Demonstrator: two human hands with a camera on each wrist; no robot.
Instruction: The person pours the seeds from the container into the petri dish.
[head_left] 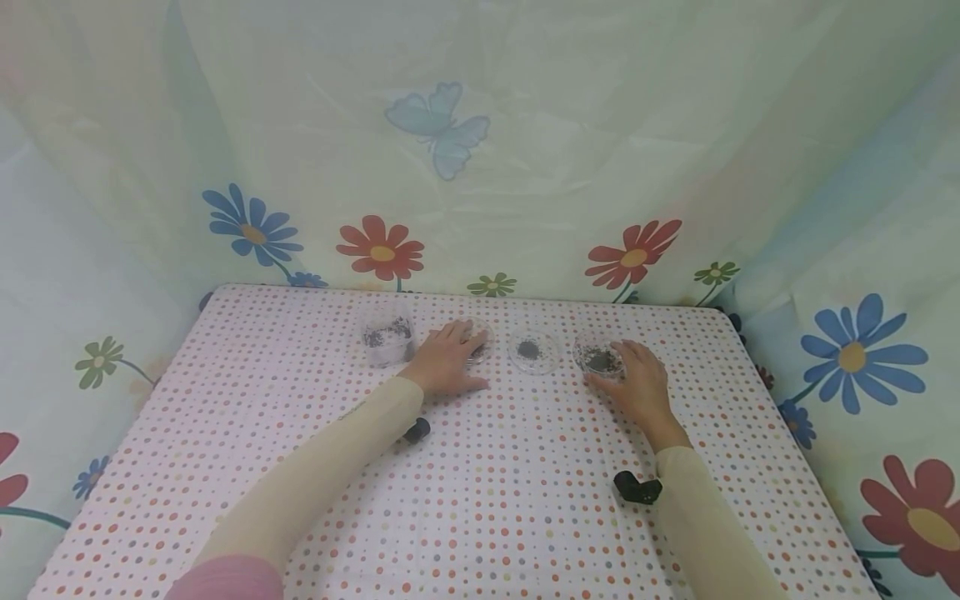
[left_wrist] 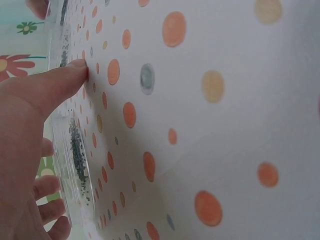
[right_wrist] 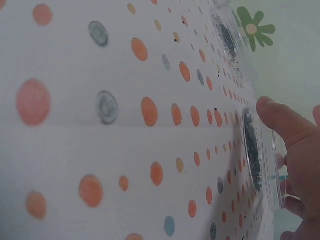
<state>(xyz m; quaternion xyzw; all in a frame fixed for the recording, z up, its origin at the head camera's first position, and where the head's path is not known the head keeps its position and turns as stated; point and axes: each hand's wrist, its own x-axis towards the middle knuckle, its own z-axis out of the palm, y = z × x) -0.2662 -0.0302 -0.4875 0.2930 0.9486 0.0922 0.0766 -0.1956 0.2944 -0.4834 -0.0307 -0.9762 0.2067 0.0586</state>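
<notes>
My left hand [head_left: 446, 360] lies over a clear round dish [head_left: 477, 337], its fingers at the far side. In the left wrist view that dish [left_wrist: 75, 165] holds dark grains, and the thumb [left_wrist: 62, 82] stretches out beside it, apart from it. With thumb and fingers around its sides, my right hand [head_left: 637, 383] holds another clear dish [head_left: 597, 357] of dark grains, which stands on the table in the right wrist view. Between the hands sits a third clear dish [head_left: 534, 350] with a dark heap in its middle.
A clear square tub [head_left: 386, 333] with dark and white bits stands left of the left hand. The dotted tablecloth [head_left: 487, 500] covers the table. A flowered curtain [head_left: 525, 167] rises behind the far edge. Black straps or mounts [head_left: 637, 487] show at the wrists.
</notes>
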